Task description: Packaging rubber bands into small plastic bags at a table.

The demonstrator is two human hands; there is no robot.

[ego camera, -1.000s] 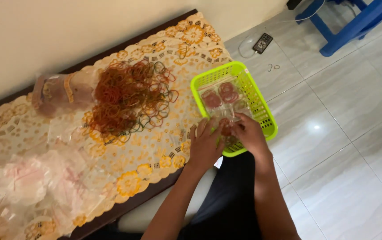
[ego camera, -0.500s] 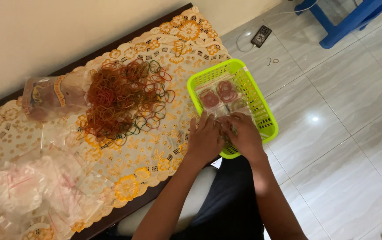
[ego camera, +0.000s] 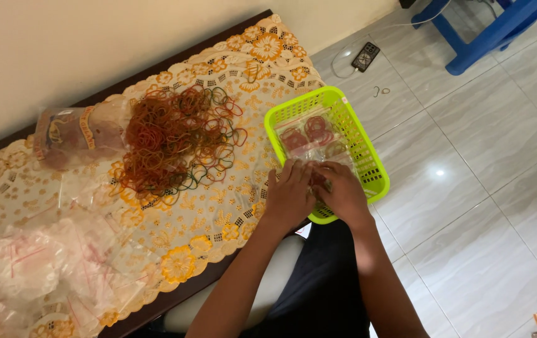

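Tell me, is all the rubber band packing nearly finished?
Not nearly. A few small clear bags with rubber bands inside already lie in the green basket. The left hand and right hand meet over another bag at the basket's near end. A big loose pile of rubber bands waits on the table, beside a heap of empty bags.
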